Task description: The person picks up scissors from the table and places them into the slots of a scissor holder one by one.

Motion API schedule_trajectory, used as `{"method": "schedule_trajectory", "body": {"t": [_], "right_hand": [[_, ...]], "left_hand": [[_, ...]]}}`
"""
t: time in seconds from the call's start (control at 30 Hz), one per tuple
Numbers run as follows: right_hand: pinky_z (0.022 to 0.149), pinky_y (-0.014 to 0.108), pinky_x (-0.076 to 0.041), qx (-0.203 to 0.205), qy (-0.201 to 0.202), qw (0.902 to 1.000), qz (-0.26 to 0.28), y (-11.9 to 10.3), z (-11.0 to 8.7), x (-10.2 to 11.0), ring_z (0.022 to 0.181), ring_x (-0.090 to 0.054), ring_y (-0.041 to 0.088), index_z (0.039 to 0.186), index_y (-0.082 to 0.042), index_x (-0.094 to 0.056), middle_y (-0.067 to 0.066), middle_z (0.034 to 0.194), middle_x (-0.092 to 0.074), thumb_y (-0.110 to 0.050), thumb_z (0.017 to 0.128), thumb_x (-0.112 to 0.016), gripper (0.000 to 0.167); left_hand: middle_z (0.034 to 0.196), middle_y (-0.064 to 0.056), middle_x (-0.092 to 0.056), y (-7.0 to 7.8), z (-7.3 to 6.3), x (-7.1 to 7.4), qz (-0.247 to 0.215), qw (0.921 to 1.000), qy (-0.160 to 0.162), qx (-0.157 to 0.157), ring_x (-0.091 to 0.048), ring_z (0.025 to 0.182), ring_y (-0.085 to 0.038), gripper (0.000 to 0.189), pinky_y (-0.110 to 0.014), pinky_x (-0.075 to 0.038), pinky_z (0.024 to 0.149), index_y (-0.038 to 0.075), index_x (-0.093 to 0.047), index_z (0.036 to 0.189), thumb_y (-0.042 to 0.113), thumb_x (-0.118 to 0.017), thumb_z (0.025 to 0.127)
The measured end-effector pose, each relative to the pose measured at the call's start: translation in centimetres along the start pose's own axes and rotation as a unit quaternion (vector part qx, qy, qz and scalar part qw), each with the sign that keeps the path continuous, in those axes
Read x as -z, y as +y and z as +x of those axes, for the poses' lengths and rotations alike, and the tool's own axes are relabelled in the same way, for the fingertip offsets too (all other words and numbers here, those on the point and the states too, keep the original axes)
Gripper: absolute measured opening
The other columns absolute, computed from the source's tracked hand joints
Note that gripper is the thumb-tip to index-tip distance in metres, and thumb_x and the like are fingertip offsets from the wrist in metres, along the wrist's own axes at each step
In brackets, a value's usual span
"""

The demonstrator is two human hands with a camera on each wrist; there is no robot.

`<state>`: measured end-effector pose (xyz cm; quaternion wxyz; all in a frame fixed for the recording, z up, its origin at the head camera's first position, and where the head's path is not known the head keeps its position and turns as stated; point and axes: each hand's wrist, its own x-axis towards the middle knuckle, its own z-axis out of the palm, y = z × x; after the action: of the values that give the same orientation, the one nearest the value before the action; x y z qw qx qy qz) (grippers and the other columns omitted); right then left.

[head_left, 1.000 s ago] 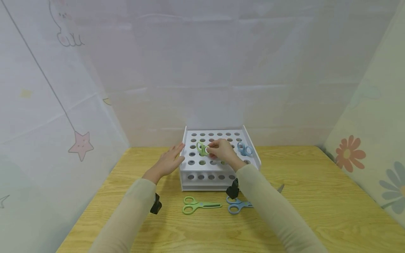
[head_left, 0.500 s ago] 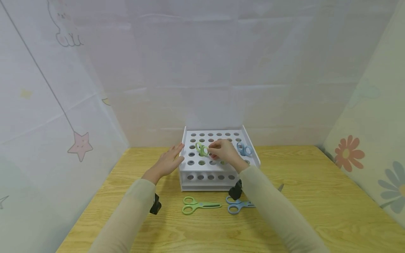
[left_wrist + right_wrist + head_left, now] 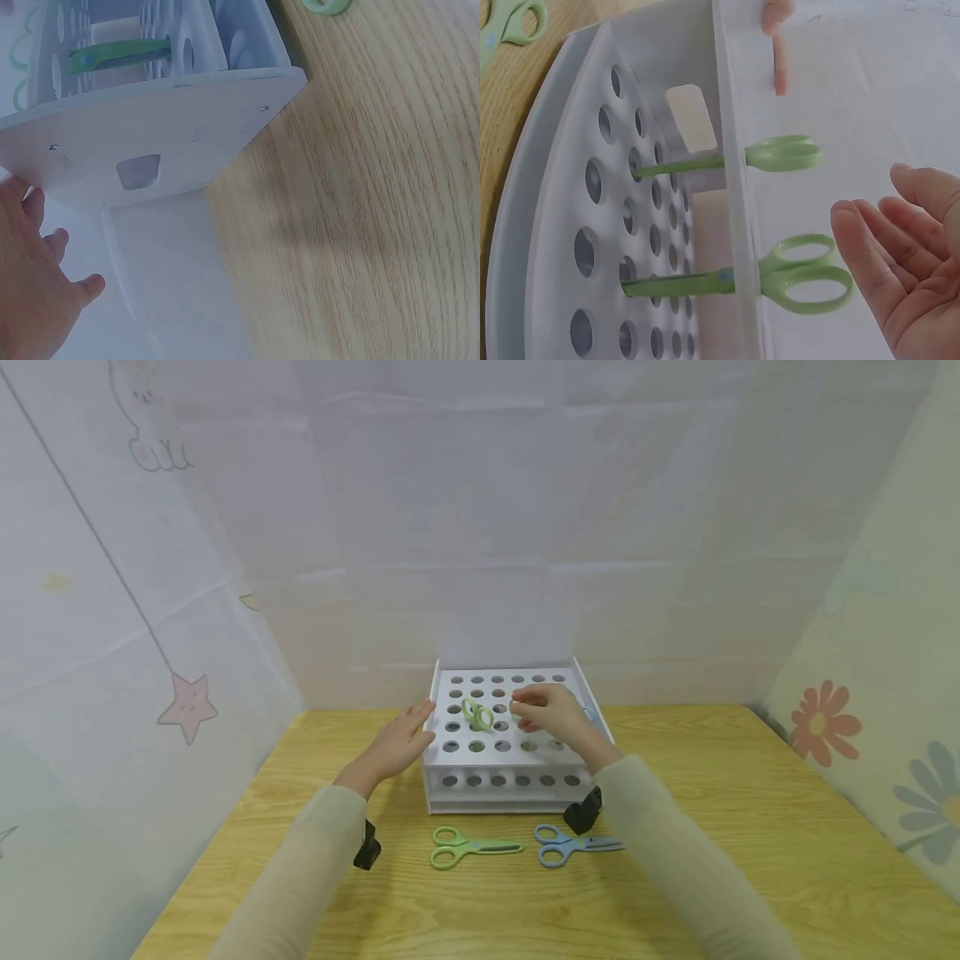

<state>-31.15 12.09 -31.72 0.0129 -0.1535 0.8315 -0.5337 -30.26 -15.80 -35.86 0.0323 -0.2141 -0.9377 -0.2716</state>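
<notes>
My left hand (image 3: 392,752) touches the left side wall of a white rack (image 3: 480,763), its fingers straight; the left wrist view shows that hand (image 3: 34,277) at the panel's edge. Green scissors (image 3: 476,719) stand in one of the rack's holes, handles up. Over the rack, my right hand (image 3: 557,714) holds nothing, with its fingers loosely bent. In the right wrist view two green scissors, a farther pair (image 3: 784,155) and a nearer pair (image 3: 682,285), hang blades down through the top plate. The right hand (image 3: 922,262) is apart from the nearer handles.
On the table (image 3: 495,910) in front of the rack lie green scissors (image 3: 483,846) and blue scissors (image 3: 576,844), the latter partly under the right sleeve. Blue handles (image 3: 588,714) at the rack's right are mostly hidden behind the right hand. A printed cloth (image 3: 480,527) hangs behind.
My right hand has moved right, away from the left green scissors' handles, and now covers most of the blue handles in the rack. The left hand has stayed at the wall.
</notes>
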Motion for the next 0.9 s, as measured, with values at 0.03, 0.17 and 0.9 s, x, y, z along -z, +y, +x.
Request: {"method": "schedule_trajectory", "body": {"t": [0.03,0.17,0.9], "right_hand": [[0.069,0.035,-0.054,0.000,0.000,1.0000,-0.001,0.0,-0.2,0.2,0.081,-0.064,0.032,0.116,0.004,-0.059,0.017,0.100,-0.065,-0.015,0.088,-0.062,0.034],[0.070,0.038,-0.054,0.013,-0.004,0.9999,-0.002,0.2,-0.9,1.2,0.085,-0.062,0.038,0.119,0.004,-0.056,0.021,0.100,-0.064,-0.015,0.089,-0.062,0.037],[0.070,0.035,-0.054,0.043,0.014,0.9990,-0.007,2.6,-6.1,6.5,0.088,-0.061,0.039,0.124,0.010,-0.048,0.027,0.108,-0.059,-0.015,0.089,-0.062,0.046]], "left_hand": [[0.151,-0.008,-0.019,0.0,0.0,0.0,0.000,1.0000,0.000,-0.001,-0.011,0.136,-0.035,0.055,-0.059,-0.009,0.104,0.010,-0.023,0.147,0.030,-0.036,0.097],[0.151,-0.008,-0.019,-0.2,0.0,-0.1,0.000,1.0000,0.000,-0.003,-0.011,0.136,-0.034,0.055,-0.059,-0.009,0.104,0.011,-0.023,0.147,0.030,-0.036,0.097],[0.149,-0.012,-0.022,-0.4,-0.1,-0.2,-0.005,0.9995,0.016,-0.028,-0.013,0.134,-0.040,0.057,-0.062,-0.010,0.102,0.007,-0.026,0.146,0.032,-0.034,0.095]]}}
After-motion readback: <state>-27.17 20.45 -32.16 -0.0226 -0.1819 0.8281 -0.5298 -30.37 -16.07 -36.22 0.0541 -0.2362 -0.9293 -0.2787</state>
